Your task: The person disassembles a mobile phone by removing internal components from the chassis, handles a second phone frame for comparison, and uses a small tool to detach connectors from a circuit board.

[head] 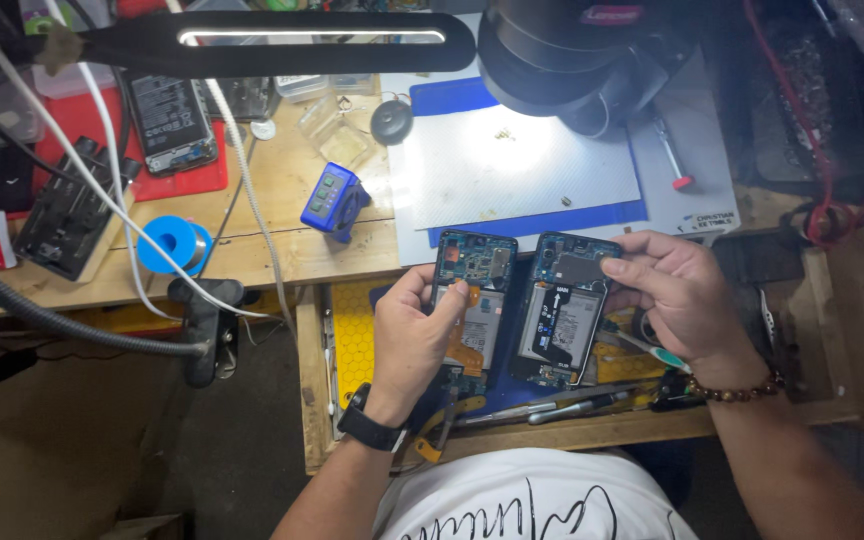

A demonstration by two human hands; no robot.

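Note:
My left hand grips an opened phone with its back cover off, showing the circuit board and battery; the thumb rests on its upper left part. My right hand holds a second opened phone by its top right corner. The two phones are side by side, nearly touching, above the front edge of the wooden bench. A black watch is on my left wrist and a bead bracelet on my right.
A grey work mat lies under a black microscope head. A blue device, a blue solder spool, a lamp bar, tweezers, a red-tipped tool and spare phones surround it.

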